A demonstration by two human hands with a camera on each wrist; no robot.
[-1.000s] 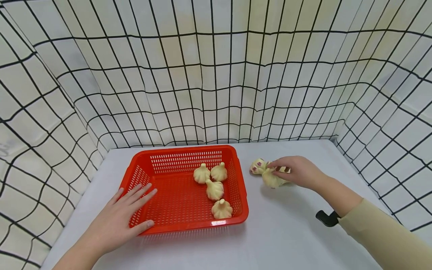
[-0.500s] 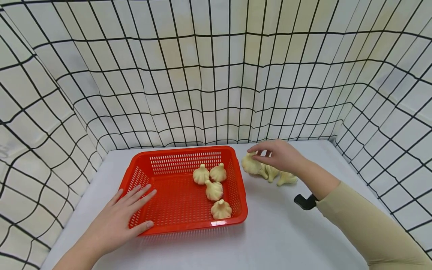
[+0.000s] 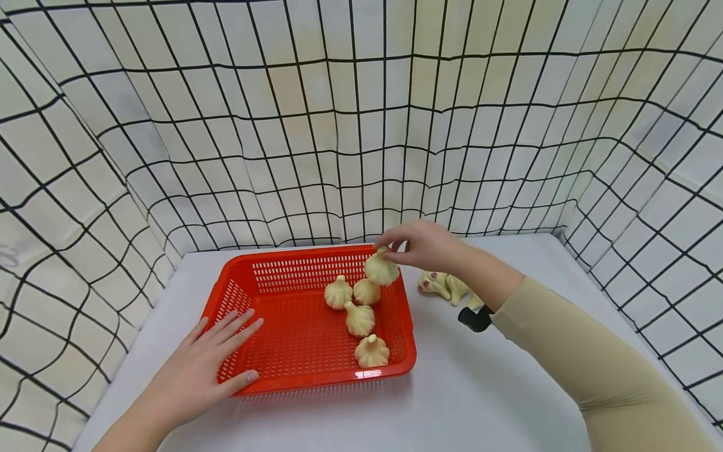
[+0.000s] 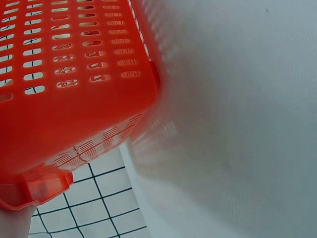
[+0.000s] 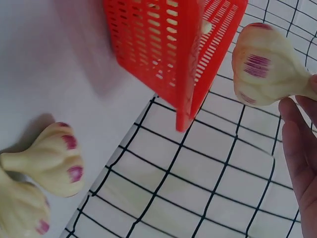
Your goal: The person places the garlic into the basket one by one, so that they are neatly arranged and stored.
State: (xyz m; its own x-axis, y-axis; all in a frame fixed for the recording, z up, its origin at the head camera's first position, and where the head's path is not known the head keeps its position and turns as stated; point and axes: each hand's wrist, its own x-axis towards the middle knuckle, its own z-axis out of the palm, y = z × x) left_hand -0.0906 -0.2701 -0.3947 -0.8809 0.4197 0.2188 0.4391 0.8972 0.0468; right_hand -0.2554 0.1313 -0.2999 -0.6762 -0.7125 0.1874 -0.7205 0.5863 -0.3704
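My right hand [image 3: 425, 243] pinches a garlic bulb [image 3: 381, 269] by its stem, above the back right corner of the red basket [image 3: 294, 382]. In the right wrist view this garlic bulb [image 5: 262, 69] hangs beside the basket wall, with purple streaks on its skin. Several other garlic bulbs [image 3: 359, 319] lie inside the basket toward its right side. With fingers spread, my left hand [image 3: 198, 367] rests on the basket's left rim. More garlic bulbs [image 3: 435, 282] lie on the table right of the basket, partly hidden by the right forearm.
A white table [image 3: 469, 389] carries the basket. Black grid netting [image 3: 361, 150] over white cloth stands along the back and both sides. A black device [image 3: 474, 319] juts from the right wrist, below the sleeve.
My right hand has picked up a garlic bulb from the group on the right and carried it leftward over the basket's rim. The left hand has stayed in place.
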